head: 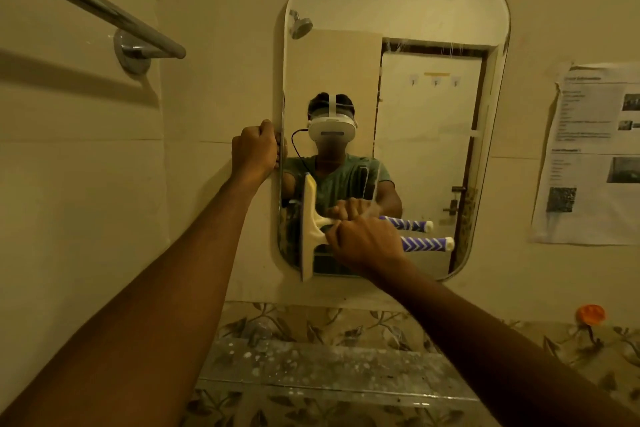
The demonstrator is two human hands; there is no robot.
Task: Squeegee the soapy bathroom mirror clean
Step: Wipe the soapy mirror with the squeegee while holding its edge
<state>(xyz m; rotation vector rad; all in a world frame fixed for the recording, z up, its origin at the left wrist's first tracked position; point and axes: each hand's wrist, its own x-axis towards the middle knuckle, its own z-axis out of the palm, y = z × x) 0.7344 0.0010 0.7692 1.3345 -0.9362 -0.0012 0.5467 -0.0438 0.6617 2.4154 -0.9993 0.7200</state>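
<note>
Count: one mirror (398, 10), one squeegee (308, 229), two hands
Mirror: tall, rounded corners, on the wall; thin streaks across its upper glass
Squeegee: cream blade upright against the glass at the mirror's lower left; purple-and-white handle pointing right
Right hand (363, 243): fingers curled round the handle beside the blade
Left hand (254, 149): gripping the mirror's left edge
Nearby: one towel rail (86, 3), one printed sheet (588, 156)

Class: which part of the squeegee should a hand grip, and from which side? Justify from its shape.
The striped handle, near the blade, from the right: the blade stands upright against the mirror and the handle juts rightward, where the right hand grips it.
</note>
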